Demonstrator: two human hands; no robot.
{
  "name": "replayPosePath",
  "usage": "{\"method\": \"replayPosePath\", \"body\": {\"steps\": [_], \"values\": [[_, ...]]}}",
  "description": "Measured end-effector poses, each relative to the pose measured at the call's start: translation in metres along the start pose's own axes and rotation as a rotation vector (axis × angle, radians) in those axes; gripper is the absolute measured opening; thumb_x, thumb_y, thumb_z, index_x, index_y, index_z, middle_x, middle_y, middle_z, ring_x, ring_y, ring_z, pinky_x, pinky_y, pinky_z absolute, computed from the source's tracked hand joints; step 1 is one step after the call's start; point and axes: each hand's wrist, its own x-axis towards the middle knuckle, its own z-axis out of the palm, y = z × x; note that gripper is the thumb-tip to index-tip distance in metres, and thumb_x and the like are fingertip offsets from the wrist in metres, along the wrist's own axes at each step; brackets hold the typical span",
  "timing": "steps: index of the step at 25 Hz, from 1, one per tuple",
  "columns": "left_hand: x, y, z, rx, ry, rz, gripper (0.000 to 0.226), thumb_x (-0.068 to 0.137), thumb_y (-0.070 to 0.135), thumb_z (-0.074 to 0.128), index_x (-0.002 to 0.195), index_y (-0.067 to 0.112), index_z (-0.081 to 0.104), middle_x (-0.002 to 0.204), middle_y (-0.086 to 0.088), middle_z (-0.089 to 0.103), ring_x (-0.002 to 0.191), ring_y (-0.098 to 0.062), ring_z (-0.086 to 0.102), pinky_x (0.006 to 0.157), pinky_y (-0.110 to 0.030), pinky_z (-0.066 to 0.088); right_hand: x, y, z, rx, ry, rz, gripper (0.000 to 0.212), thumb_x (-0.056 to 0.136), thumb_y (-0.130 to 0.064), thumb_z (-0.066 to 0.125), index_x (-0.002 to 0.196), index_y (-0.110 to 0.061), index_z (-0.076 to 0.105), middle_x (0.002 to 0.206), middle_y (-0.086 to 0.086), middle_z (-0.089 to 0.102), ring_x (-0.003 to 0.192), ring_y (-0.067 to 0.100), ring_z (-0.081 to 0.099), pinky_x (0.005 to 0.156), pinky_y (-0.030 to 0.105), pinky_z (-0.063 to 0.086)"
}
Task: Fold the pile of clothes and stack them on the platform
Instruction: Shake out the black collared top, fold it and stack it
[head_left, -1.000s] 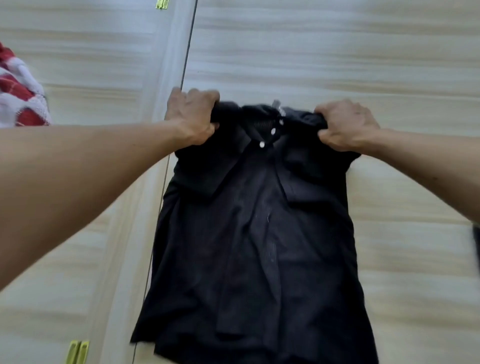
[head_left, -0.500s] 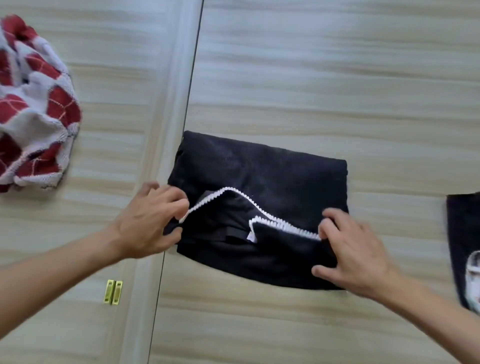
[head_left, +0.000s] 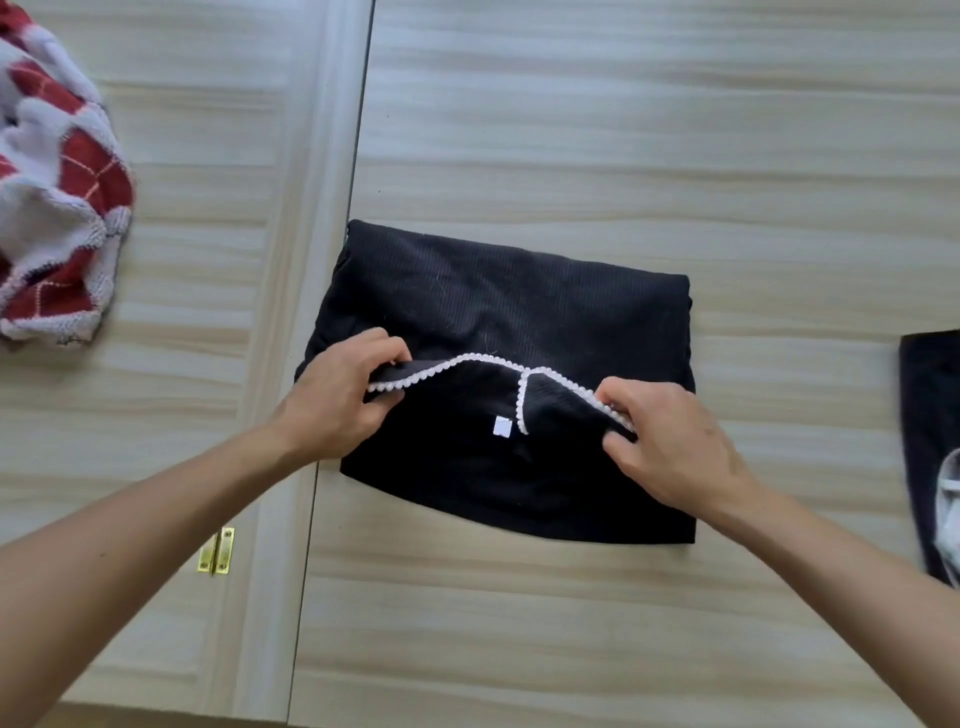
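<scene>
The folded black garment is lying on the wooden tabletop, long axis running left to right. Both hands are pinching its white-trimmed edge, the left hand at the left end and the right hand at the right, fingers clenched on the fabric. A red-and-white knit is waiting far left.

My one head-worn camera looked steeply down, close over the pale wood-grain platform, my forearms reaching in from the bottom edge.
</scene>
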Motion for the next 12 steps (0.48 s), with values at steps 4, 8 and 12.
{"method": "replayPosePath", "body": {"steps": [4,8,12], "values": [[-0.030,-0.010,-0.010,0.392,-0.441,0.227,0.030,0.085,0.057,0.063,0.101,0.032,0.060,0.100,0.012,0.047,0.087,-0.012,0.048,0.077,-0.032,0.045,-0.054,0.003,0.006,-0.207,-0.247,-0.295,0.024,0.075,-0.038,0.060,0.098,-0.030,0.059,0.091,-0.013,0.055,0.089,0.016,0.059,0.070,0.034,0.048],[-0.014,-0.005,-0.005,0.368,-0.182,0.188,0.046,0.091,0.063,0.044,0.114,0.028,0.064,0.115,0.008,0.054,0.106,-0.016,0.050,0.088,-0.036,0.044,-0.044,0.027,0.018,0.236,0.139,0.083,0.040,0.084,-0.039,0.069,0.121,-0.025,0.059,0.110,-0.008,0.053,0.105,0.016,0.055,0.090,0.033,0.048],[0.033,0.001,0.024,0.543,-0.065,0.079,0.088,0.088,0.074,0.041,0.159,0.025,0.026,0.169,-0.007,0.014,0.157,-0.029,0.006,0.123,-0.051,0.021,0.004,0.029,0.023,0.242,0.339,0.404,0.076,0.090,-0.048,0.063,0.155,-0.025,0.030,0.159,0.011,0.025,0.148,0.028,0.024,0.121,0.045,0.023]]}}
